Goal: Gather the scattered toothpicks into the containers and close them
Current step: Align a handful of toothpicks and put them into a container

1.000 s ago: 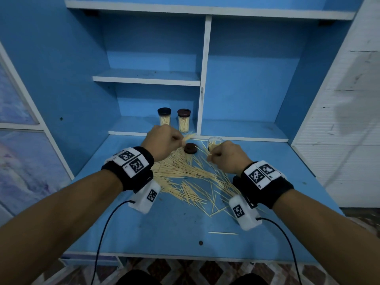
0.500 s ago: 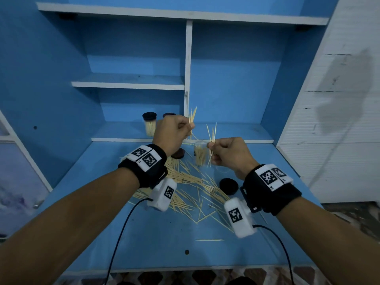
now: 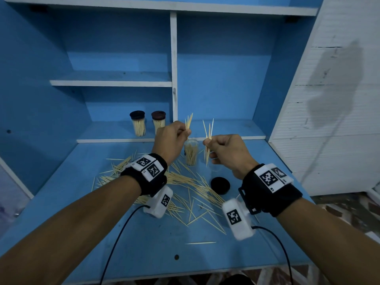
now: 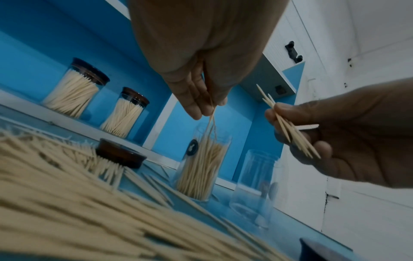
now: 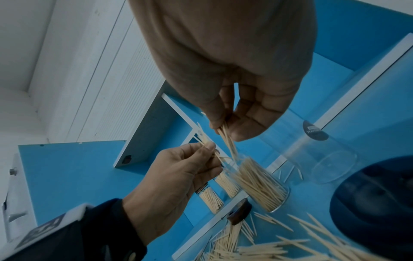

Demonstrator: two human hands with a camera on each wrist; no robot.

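Observation:
Loose toothpicks (image 3: pixel 185 182) lie strewn over the blue desk (image 3: pixel 123 243). Behind them stands an open clear container (image 3: pixel 191 153), partly filled with toothpicks. To its right is an empty clear container (image 4: pixel 254 190). My left hand (image 3: pixel 186 132) pinches a small upright bunch of toothpicks (image 3: pixel 188 123) just above the filled container's mouth. My right hand (image 3: pixel 206 141) pinches another bunch (image 3: pixel 208 130) beside it. A black lid (image 3: pixel 220 185) lies on the desk under my right wrist. A brown lid (image 4: pixel 120 155) lies left of the open container.
Two closed containers full of toothpicks (image 3: pixel 138 123) (image 3: pixel 158 121) stand on the low shelf behind the desk. A white upright divider (image 3: pixel 173 68) rises right of them. A white wall (image 3: pixel 329 120) borders the desk on the right. One stray toothpick (image 3: pixel 200 242) lies near the front.
Both hands have lifted from the toothpick pile, each with a pinched bunch, to above the open container. The black lid has come into view under my right wrist.

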